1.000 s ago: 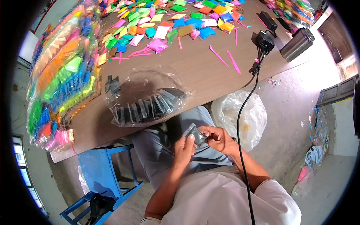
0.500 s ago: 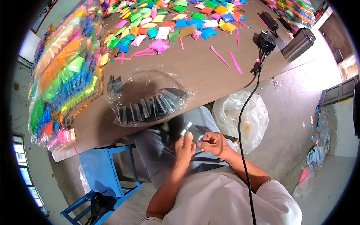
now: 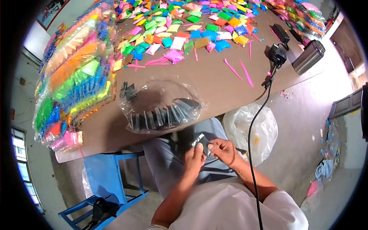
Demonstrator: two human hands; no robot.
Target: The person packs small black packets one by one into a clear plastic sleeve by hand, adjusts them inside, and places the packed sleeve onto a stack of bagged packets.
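Over the lap, a small clear packet with dark contents [image 3: 204,143] is held between both hands. My left hand [image 3: 195,156] pinches its left side, thumb on top. My right hand [image 3: 224,150] grips the right edge between thumb and fingers. Just beyond the hands, near the table's front edge, lies an open clear plastic bag [image 3: 161,88] with several similar dark packets [image 3: 159,117] lined up along its near side. A small dark piece [image 3: 128,91] rests at the bag's left edge.
Many coloured packets [image 3: 174,56] cover the table's [image 3: 191,84] far part. Bagged packets [image 3: 73,76] are stacked left. A steel flask [image 3: 309,57], adapter [image 3: 277,55] and hanging black cable [image 3: 250,142] are right. A white plastic bag [image 3: 264,130] and blue stool [image 3: 103,176] stand below.
The packet has turned between my fingers, and my right hand has shifted its hold along its edge. The whole view has moved slightly, so the table appears lower and further right.
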